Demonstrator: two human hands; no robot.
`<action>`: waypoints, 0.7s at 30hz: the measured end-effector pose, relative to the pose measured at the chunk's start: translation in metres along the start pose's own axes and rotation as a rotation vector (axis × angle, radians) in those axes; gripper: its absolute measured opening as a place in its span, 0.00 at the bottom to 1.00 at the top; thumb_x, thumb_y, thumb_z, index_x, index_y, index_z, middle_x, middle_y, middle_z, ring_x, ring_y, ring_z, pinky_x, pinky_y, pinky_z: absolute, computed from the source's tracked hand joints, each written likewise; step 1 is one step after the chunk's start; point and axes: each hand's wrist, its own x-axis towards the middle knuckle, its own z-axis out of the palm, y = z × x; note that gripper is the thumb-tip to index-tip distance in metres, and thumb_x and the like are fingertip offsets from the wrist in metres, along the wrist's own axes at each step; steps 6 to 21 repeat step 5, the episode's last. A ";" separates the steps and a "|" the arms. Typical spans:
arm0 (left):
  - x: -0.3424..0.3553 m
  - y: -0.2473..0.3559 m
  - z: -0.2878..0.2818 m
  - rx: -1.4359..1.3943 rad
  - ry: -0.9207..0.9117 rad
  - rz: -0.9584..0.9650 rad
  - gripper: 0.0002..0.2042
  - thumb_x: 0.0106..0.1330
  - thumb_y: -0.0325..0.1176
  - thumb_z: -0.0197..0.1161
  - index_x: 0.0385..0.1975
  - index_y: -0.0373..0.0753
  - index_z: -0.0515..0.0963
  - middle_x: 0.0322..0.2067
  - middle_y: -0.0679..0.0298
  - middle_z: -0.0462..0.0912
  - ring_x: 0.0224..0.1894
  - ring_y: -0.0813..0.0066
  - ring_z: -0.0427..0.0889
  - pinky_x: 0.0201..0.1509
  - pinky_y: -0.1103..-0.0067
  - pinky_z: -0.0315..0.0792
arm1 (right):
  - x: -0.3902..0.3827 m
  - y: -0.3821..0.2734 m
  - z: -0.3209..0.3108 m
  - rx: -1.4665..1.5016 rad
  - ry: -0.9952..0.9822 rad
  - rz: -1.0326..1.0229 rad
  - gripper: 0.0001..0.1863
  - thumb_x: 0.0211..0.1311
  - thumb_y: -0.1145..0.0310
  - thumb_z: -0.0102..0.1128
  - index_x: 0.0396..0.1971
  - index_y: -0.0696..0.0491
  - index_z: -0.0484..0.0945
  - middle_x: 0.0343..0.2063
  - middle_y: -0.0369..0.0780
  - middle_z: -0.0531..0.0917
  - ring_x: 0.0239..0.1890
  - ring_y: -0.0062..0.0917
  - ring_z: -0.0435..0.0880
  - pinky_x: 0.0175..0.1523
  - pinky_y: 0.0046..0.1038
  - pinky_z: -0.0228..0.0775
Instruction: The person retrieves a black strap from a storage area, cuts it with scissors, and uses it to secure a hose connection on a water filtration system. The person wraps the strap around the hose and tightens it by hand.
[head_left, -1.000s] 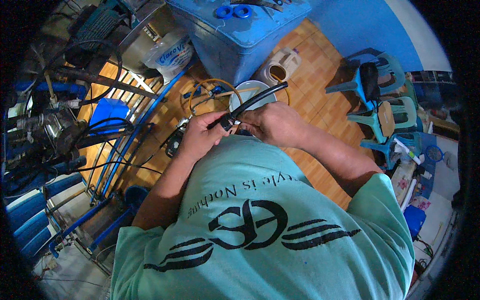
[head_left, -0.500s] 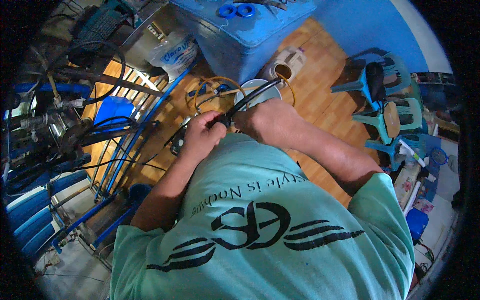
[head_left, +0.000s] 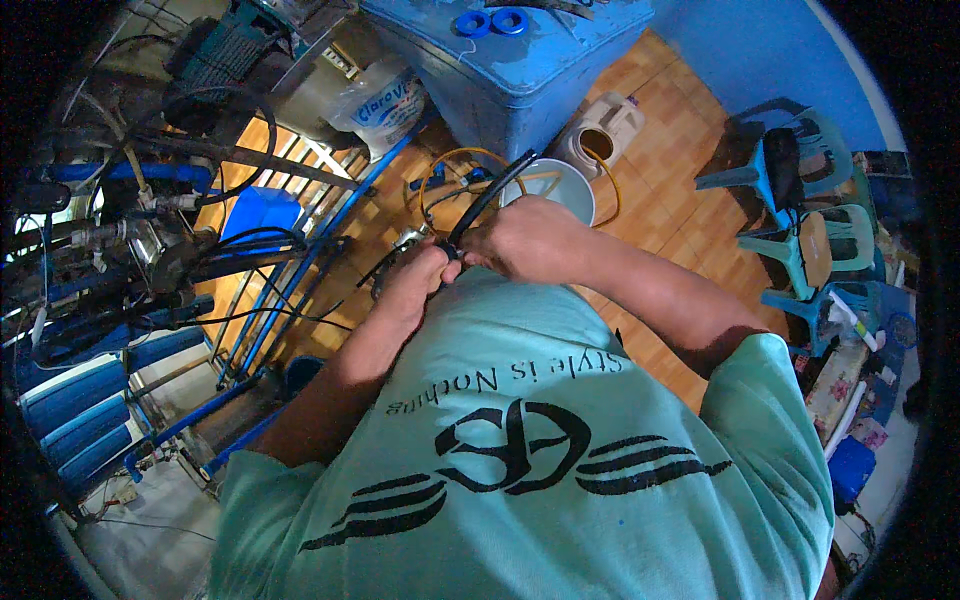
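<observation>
In front of my shirt, both hands meet on a thick black hose (head_left: 490, 197) that slants up and away to the right. My right hand (head_left: 532, 240) is closed in a fist round its lower part. Close against it, my left hand (head_left: 415, 278) pinches at the near end, thumb and fingers pressed together. The fingers cover that end, so its shape cannot be made out. Just beyond the hands, a white bucket (head_left: 578, 195) stands on the floor, and a thin yellow hose (head_left: 462, 151) loops beside it.
A large blue box (head_left: 480, 80) stands ahead, with blue tape rolls (head_left: 472, 24) on top. Near it are an opened beige jug (head_left: 625, 122) and a plastic bag (head_left: 385, 110). Metal racks with cables (head_left: 150, 250) crowd the left. Teal plastic chairs (head_left: 785, 250) line the right.
The view has shifted, so the surroundings sit farther right. My hands have come closer together, and the black hose now stands at a steeper slant.
</observation>
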 end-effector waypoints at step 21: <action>0.004 -0.010 -0.005 -0.088 -0.077 -0.072 0.10 0.60 0.38 0.48 0.28 0.39 0.71 0.22 0.69 0.70 0.28 0.79 0.65 0.36 0.81 0.60 | 0.005 0.000 0.000 -0.139 -0.101 0.002 0.10 0.51 0.64 0.56 0.26 0.53 0.83 0.24 0.47 0.83 0.31 0.43 0.84 0.37 0.42 0.76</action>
